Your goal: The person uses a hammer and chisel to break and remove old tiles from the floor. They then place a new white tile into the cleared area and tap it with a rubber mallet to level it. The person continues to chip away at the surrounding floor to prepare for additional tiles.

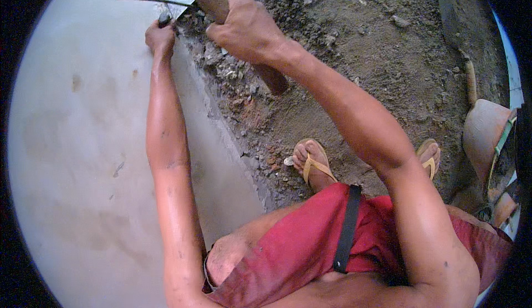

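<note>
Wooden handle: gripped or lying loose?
Gripped. The right hand is closed around the wooden handle, which slants above the rubble; its lower end pokes out below the fist.

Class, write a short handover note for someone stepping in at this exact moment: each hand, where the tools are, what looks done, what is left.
Left hand: closed on a small dark tool at the slab edge, top of view.
Right hand: gripping a thick wooden handle that slants over the rubble.
Smooth grey slab on the left; broken rubble and bare soil along its edge.
Both feet in yellow sandals stand on the soil.
Done: some rubble already lies loose by the edge.
Left: cannot tell how far the edge work goes.
</note>
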### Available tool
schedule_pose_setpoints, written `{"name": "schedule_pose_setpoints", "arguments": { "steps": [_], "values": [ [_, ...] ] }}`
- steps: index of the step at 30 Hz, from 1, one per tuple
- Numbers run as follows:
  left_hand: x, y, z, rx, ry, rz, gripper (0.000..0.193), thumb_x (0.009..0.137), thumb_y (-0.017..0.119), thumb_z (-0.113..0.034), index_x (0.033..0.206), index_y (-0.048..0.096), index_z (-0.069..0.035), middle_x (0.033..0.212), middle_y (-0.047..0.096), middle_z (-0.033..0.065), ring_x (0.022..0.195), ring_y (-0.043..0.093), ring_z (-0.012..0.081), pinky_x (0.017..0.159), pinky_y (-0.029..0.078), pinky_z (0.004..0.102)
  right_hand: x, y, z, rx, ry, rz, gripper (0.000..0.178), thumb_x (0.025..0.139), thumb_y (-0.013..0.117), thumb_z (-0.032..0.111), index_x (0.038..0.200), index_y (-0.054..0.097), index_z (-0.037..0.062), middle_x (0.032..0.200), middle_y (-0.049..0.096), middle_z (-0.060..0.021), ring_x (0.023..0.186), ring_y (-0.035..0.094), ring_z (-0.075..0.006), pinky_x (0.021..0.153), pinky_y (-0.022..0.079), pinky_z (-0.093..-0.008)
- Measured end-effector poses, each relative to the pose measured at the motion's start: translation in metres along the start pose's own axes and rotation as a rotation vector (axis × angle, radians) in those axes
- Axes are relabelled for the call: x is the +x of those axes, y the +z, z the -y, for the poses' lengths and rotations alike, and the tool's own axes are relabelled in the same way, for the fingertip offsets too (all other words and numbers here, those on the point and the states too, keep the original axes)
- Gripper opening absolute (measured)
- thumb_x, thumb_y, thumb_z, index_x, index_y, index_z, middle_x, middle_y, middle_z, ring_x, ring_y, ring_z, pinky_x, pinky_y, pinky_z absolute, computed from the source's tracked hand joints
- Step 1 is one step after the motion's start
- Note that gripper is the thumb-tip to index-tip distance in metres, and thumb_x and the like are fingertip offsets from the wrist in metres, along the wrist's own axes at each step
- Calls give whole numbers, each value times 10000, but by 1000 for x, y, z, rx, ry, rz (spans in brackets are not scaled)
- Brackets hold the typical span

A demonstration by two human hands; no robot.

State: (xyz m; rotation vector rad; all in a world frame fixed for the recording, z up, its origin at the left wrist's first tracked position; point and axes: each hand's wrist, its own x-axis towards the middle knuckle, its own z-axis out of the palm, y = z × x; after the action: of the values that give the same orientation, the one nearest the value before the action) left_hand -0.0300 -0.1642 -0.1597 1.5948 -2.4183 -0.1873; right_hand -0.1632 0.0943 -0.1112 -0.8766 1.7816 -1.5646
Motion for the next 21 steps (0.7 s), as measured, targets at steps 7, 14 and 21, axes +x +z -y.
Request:
{"name": "schedule_pose_setpoints", "arguments": {
  "steps": [7,14,21],
  "values": [
    [-23,-22,-25,-98,-80,-28,322,649,715,-263,896,673,-62,842,680,116,782,651,237,736,479,336,21,-1,80,444,-479,-339,295,691,592,112,922,466,-23,758,551,-185,733,584,-325,634,475,-411],
    [-6,-4,-1,5,160,-20,223,706,705,-225,867,676,-74,813,673,118,752,645,260,701,477,346,17,71,-42,-148,76,140,307,692,610,204,925,562,10,832,617,-221,806,605,-369,737,479,-405],
    [-2,-6,14,-66,-33,-8,249,700,710,-239,878,673,-69,843,669,131,808,641,279,737,473,368,26,14,41,-39,-333,39,267,662,607,221,844,608,27,764,634,-195,711,616,-377,649,496,-453]
  ]
}}
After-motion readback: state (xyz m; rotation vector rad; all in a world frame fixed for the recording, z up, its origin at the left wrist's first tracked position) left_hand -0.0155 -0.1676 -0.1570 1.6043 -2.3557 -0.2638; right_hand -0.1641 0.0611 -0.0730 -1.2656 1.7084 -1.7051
